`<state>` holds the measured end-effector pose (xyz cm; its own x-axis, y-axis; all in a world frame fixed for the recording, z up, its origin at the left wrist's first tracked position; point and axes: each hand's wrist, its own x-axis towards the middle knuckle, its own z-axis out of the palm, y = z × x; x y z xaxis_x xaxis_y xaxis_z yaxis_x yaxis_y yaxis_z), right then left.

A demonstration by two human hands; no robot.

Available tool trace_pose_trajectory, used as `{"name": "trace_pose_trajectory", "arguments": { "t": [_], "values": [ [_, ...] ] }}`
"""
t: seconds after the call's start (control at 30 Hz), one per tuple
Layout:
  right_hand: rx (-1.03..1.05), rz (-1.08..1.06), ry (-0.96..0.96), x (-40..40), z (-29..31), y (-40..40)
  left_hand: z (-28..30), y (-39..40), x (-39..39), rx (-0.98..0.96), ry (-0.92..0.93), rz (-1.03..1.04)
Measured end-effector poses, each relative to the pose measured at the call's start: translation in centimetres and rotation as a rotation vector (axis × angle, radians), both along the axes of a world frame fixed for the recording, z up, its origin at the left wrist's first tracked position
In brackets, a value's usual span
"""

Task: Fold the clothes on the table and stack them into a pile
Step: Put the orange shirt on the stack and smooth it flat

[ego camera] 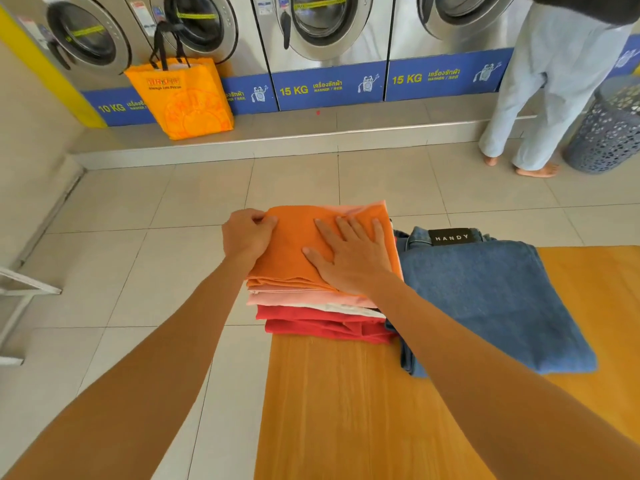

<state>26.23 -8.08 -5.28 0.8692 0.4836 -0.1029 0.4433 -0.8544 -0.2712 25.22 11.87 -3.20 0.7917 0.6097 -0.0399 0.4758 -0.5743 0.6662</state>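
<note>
A folded orange garment [294,244] tops a pile at the far left corner of the wooden table [346,410]. Under it lie a pink garment [294,298], a white one [346,309] and a red one [311,323]. My left hand [246,233] pinches the orange garment's far left corner. My right hand [349,254] lies flat on top of it with straight fingers, pressing down. Folded blue jeans [485,299] with a black HANDY label sit right beside the pile.
An orange shopping bag [187,98] stands on a raised step before a row of washing machines [322,36]. A person in pale clothes [540,91] stands at the far right beside a perforated grey laundry basket [606,133]. Tiled floor [138,254] surrounds the table.
</note>
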Motion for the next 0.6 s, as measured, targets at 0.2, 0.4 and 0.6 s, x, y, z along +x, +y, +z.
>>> {"name": "trace_pose_trajectory", "arguments": {
  "t": [0.2,0.4,0.6],
  "values": [
    [-0.007,-0.004,-0.019,-0.1,-0.1,0.0,1.7,1.8,1.1,-0.090,-0.102,0.059],
    [-0.019,0.011,0.011,-0.2,0.1,-0.2,2.0,0.9,0.8,0.049,0.002,0.025],
    [-0.016,0.002,0.028,-0.1,0.2,-0.1,3.2,1.6,-0.9,-0.339,0.300,-0.019]
  ]
}}
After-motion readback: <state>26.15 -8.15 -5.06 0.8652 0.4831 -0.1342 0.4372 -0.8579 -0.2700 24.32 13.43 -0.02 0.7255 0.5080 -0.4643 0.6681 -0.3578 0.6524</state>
